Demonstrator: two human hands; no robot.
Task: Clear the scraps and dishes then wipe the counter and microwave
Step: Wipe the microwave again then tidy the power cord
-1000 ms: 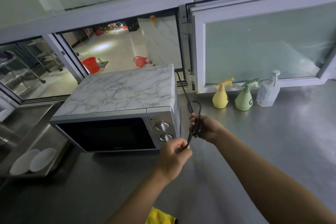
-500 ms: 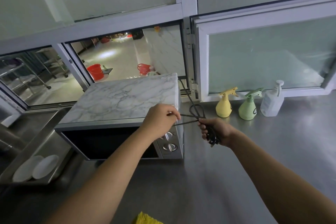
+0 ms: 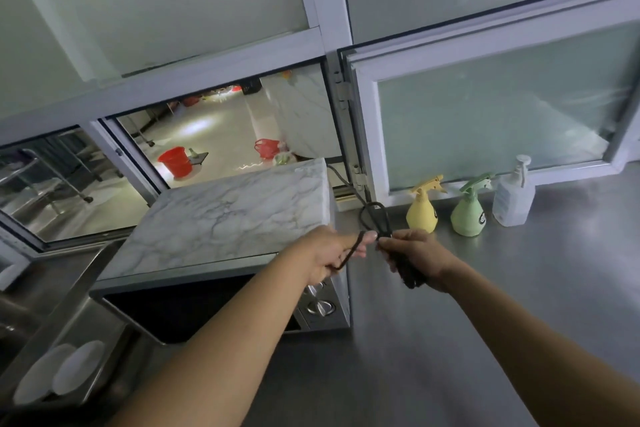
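A microwave with a marble-patterned top and silver front stands on the steel counter. Its black power cord runs from behind it and forms a loop just right of its top corner. My left hand pinches a strand of the cord above the microwave's right front corner. My right hand grips the bundled cord and dark plug end beside it. The hands nearly touch.
A yellow spray bottle, a green spray bottle and a clear pump bottle line the window sill wall. Two white plates lie in the sink basin at lower left. An open window sits behind the microwave.
My left hand has risen from below the cord to the microwave's top corner and then closed in on my right hand. The cord loop stays between them. The view has tilted upward.
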